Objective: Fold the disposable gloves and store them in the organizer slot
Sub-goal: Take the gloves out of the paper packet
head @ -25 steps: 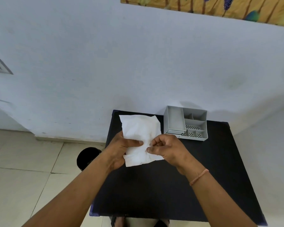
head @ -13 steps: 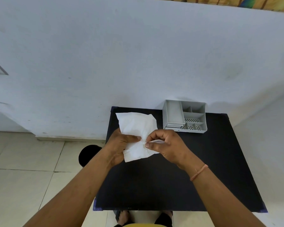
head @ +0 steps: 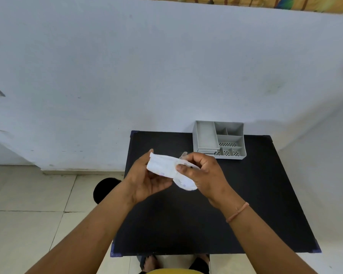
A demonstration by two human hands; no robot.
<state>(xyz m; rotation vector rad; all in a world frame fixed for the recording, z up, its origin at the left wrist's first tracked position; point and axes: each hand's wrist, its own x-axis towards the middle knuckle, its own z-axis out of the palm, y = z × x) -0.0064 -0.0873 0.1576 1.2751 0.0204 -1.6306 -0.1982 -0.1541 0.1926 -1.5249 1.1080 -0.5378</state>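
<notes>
A white, thin disposable glove, folded into a narrow strip, hangs in the air above the black table. My left hand cups it from below and behind at its left end. My right hand pinches its right part between thumb and fingers, with a rounded end drooping below. A grey plastic organizer with one long slot on its left and several small compartments stands at the table's back edge, just beyond my right hand.
The table stands against a pale wall. A black round object sits on the tiled floor left of the table. My feet show under the near edge.
The glove was a wide sheet held upright; it is now folded over into a narrow strip. Both hands have shifted right and turned, the left palm now facing up.
</notes>
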